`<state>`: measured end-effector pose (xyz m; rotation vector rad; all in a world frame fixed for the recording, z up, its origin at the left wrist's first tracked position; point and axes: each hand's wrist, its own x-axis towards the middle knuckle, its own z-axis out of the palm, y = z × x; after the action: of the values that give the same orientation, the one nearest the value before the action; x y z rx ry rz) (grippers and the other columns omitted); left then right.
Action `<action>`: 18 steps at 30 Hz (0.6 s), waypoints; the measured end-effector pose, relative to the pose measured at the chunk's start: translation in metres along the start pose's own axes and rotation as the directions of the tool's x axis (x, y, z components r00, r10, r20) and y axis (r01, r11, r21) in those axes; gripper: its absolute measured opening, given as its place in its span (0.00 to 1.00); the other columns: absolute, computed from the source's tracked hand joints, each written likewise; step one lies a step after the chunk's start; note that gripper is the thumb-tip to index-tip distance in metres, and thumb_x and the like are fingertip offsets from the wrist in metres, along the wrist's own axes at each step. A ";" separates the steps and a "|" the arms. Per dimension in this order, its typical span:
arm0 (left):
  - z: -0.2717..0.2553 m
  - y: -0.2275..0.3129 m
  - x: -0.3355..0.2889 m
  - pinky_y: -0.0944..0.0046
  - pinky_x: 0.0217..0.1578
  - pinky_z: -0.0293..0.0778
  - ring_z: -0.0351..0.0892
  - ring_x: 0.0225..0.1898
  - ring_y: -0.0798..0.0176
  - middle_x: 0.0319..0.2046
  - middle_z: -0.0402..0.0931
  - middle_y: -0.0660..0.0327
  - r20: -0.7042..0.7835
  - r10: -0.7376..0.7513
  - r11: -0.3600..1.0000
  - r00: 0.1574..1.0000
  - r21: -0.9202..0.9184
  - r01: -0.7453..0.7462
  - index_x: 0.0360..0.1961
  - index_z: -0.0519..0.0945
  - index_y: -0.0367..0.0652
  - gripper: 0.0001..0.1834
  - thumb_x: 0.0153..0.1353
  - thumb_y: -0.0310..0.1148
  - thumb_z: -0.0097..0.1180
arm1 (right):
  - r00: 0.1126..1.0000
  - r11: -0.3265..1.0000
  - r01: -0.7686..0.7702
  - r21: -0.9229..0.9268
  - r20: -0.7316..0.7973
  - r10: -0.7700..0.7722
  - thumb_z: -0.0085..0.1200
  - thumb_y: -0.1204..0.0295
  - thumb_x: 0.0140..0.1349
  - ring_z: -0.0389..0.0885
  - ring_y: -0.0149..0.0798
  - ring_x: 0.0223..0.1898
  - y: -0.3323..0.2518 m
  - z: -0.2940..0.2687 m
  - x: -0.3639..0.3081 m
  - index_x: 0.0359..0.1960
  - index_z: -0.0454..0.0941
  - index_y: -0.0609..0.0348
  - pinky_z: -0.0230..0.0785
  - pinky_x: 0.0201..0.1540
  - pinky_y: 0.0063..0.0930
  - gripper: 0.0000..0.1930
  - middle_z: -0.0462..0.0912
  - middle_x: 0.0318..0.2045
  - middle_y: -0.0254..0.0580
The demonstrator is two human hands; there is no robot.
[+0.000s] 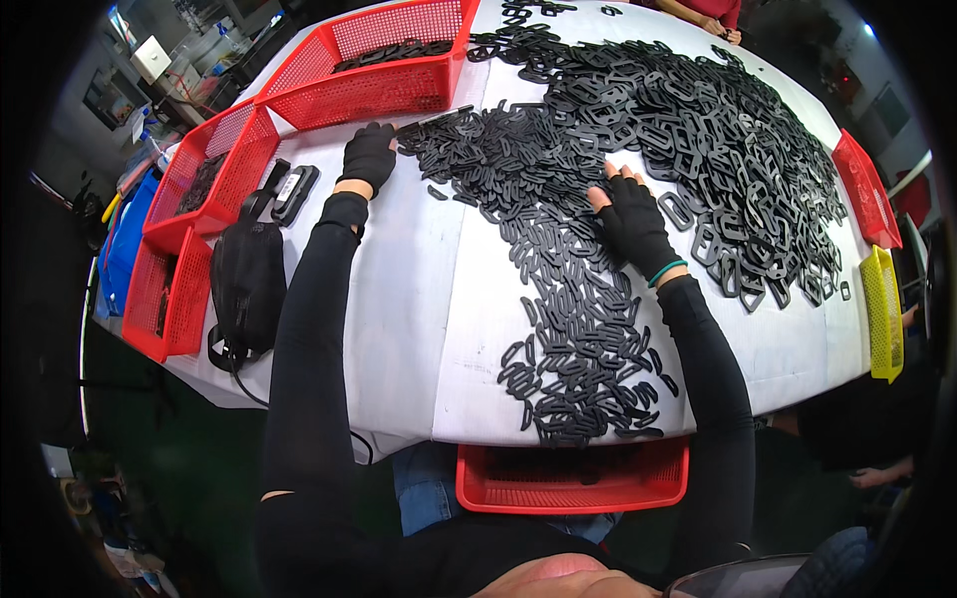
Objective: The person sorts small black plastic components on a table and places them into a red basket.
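My left hand (369,159), in a black fingerless glove, is closed at the upper left edge of a pile of small black elongated loops (513,149). A thin dark strip (436,117) sticks out from its fingers to the right, along the pile's far edge. My right hand (634,221), gloved the same way with a green band at the wrist, rests palm down with fingers apart. It touches the right side of the small loops. Just right of it lies a larger heap of black rectangular buckle frames (688,130). The small loops run down to the near table edge.
Red baskets (359,95) with black parts line the left side. A black bag (249,284) and a black device (296,194) lie beside them. Another red basket (573,503) sits below the near edge. Yellow basket (881,314) at right; another person's hands (720,27) at the far side.
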<state>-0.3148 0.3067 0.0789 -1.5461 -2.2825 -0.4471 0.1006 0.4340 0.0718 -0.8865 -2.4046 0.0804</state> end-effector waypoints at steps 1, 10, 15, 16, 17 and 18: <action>-0.001 -0.003 0.002 0.52 0.45 0.72 0.74 0.46 0.49 0.42 0.74 0.55 0.032 -0.006 0.998 0.999 -0.068 0.008 0.46 0.77 0.48 0.14 0.57 0.32 0.54 | 0.999 0.999 0.010 -0.035 0.035 -0.009 0.45 0.48 0.65 0.69 0.60 0.57 -0.011 -0.002 0.005 0.61 0.66 0.61 0.60 0.59 0.47 0.32 0.71 0.56 0.64; 0.001 -0.002 0.000 0.55 0.40 0.72 0.78 0.39 0.51 0.34 0.76 0.57 -0.125 -0.015 0.970 0.992 -0.242 -0.016 0.35 0.77 0.46 0.06 0.56 0.32 0.58 | 0.968 0.953 0.208 -0.219 -0.095 -0.232 0.41 0.48 0.66 0.69 0.57 0.58 -0.039 0.068 0.125 0.58 0.70 0.57 0.59 0.60 0.50 0.28 0.72 0.55 0.57; 0.003 0.000 0.006 0.52 0.40 0.72 0.78 0.39 0.49 0.36 0.77 0.54 -0.114 -0.125 0.986 0.986 -0.121 0.111 0.36 0.76 0.46 0.08 0.59 0.37 0.53 | 0.884 0.894 0.440 -0.082 0.215 -0.415 0.40 0.49 0.66 0.67 0.59 0.60 -0.071 0.073 0.128 0.59 0.71 0.51 0.58 0.61 0.53 0.26 0.70 0.59 0.52; 0.004 -0.012 0.003 0.51 0.40 0.72 0.77 0.39 0.48 0.36 0.76 0.53 -0.105 -0.161 0.985 0.981 -0.083 0.153 0.37 0.75 0.46 0.08 0.59 0.37 0.52 | 0.839 0.826 0.534 -0.180 0.237 -0.491 0.41 0.49 0.66 0.69 0.56 0.58 -0.097 0.055 0.116 0.57 0.72 0.51 0.63 0.57 0.50 0.26 0.72 0.58 0.49; 0.005 -0.019 0.004 0.49 0.39 0.72 0.77 0.39 0.46 0.36 0.76 0.52 -0.100 -0.191 0.981 0.977 -0.056 0.186 0.38 0.74 0.46 0.08 0.60 0.37 0.51 | 0.834 0.823 0.539 -0.180 0.247 -0.493 0.41 0.49 0.66 0.69 0.56 0.58 -0.104 0.047 0.111 0.57 0.72 0.51 0.63 0.57 0.50 0.26 0.72 0.58 0.49; 0.007 -0.023 0.006 0.48 0.39 0.72 0.77 0.39 0.45 0.37 0.76 0.50 -0.107 -0.206 0.978 0.973 -0.054 0.201 0.39 0.72 0.46 0.09 0.61 0.37 0.50 | 0.859 0.898 0.435 0.064 0.268 -0.435 0.42 0.50 0.66 0.72 0.54 0.56 -0.105 0.043 0.108 0.55 0.74 0.52 0.66 0.55 0.47 0.24 0.74 0.55 0.49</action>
<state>-0.3388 0.3061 0.0741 -1.2752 -2.3665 -0.6244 -0.0500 0.4237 0.1143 -0.3217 -2.8091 0.0322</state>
